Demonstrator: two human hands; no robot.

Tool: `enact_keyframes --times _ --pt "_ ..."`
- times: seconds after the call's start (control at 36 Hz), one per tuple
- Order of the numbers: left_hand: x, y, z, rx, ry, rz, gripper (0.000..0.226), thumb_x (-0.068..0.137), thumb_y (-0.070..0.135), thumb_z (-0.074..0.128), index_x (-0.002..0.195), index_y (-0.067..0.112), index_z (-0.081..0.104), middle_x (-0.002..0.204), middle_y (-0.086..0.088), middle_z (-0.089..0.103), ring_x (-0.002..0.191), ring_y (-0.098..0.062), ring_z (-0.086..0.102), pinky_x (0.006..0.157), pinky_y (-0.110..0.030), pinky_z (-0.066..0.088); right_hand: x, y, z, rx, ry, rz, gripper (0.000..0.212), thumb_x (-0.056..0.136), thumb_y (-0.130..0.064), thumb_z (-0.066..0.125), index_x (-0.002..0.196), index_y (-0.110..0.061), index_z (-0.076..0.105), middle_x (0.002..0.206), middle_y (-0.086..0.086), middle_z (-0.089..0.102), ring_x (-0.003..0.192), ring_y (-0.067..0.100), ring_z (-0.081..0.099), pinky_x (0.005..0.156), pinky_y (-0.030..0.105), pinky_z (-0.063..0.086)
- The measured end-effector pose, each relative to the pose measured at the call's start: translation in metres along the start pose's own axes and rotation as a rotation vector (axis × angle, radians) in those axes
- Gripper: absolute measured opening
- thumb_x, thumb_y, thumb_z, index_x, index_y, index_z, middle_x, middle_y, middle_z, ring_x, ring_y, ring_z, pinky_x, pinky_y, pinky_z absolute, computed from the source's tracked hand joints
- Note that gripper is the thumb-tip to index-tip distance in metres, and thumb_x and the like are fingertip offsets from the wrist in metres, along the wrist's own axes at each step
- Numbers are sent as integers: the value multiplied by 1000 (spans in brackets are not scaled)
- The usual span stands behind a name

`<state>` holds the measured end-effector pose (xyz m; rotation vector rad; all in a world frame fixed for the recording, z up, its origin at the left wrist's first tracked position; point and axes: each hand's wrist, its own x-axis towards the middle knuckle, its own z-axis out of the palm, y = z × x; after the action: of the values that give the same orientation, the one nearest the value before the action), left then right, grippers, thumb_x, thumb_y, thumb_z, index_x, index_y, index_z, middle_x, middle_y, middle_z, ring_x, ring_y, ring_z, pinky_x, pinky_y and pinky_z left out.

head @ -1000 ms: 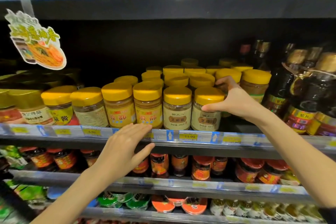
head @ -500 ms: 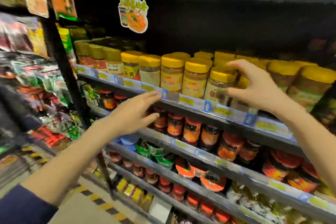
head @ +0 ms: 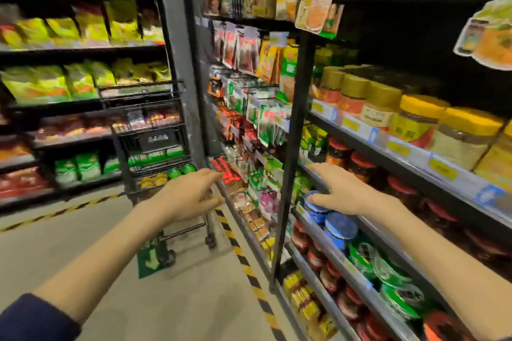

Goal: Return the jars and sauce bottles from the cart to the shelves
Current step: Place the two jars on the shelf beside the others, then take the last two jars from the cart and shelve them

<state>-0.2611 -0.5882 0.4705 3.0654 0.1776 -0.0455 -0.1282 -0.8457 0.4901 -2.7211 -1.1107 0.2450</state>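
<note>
Black steel shelves (head: 399,149) stocked with yellow-lidded jars (head: 418,122) line the aisle's right side; the wire cart (head: 159,140) stands ahead beside the end post, with what look like green-lidded jars (head: 181,171) in a lower basket. The next pick likely calls for stepping closer and gripping each jar around its body. The left hand (head: 188,194) and right hand (head: 346,194) are spread open, holding nothing.

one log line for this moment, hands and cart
left hand open, empty | right hand open, empty | cart ahead in aisle | yellow-lid jars on shelf, right
</note>
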Motion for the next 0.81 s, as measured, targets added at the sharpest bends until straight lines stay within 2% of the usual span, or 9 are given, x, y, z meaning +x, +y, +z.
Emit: enact_keyframes --times 0.11,0.33,0.44,0.53,0.64,0.81 --pt "-9 -74 2 0 -26 -146 63 91 50 43 143 17 29 145 -2 41 128 -18 44 101 -31 39 73 -48 22 21 -57 -72 72 89 -38 58 148 -18 21 154 1 26 140 18 29 111 33 30" --pt "-19 -207 5 -74 -84 -411 57 91 46 48 139 17 36 143 -4 44 127 -20 45 100 -31 39 200 -144 58 78 -145 -161 73 89 -34 58 148 -13 20 154 4 26 139 19 31 110 29 29" --pt "-16 -261 12 -124 -77 -470 57 92 43 48 141 16 34 147 -2 39 131 -18 41 101 -25 34 253 -177 77 58 -184 -219 71 89 -36 57 146 -14 23 154 6 27 141 21 26 115 38 25" --pt "-7 -298 23 -139 -89 -531 60 91 47 48 140 16 34 147 -2 39 131 -20 41 103 -30 35 289 -195 88 73 -215 -236 71 89 -36 57 146 -14 23 153 6 28 141 22 27 113 35 27" --pt "17 -338 38 -153 -64 -562 58 90 45 50 138 15 38 143 -3 45 125 -21 47 99 -30 37 342 -211 104 82 -260 -259 71 89 -37 57 147 -14 23 154 6 27 141 21 27 112 34 27" --pt "74 -394 69 -253 -39 -596 55 90 40 53 137 13 39 142 -5 44 130 -19 41 104 -30 35 438 -224 129 97 -293 -309 67 87 -33 61 143 -10 30 147 9 38 134 24 37 108 34 33"
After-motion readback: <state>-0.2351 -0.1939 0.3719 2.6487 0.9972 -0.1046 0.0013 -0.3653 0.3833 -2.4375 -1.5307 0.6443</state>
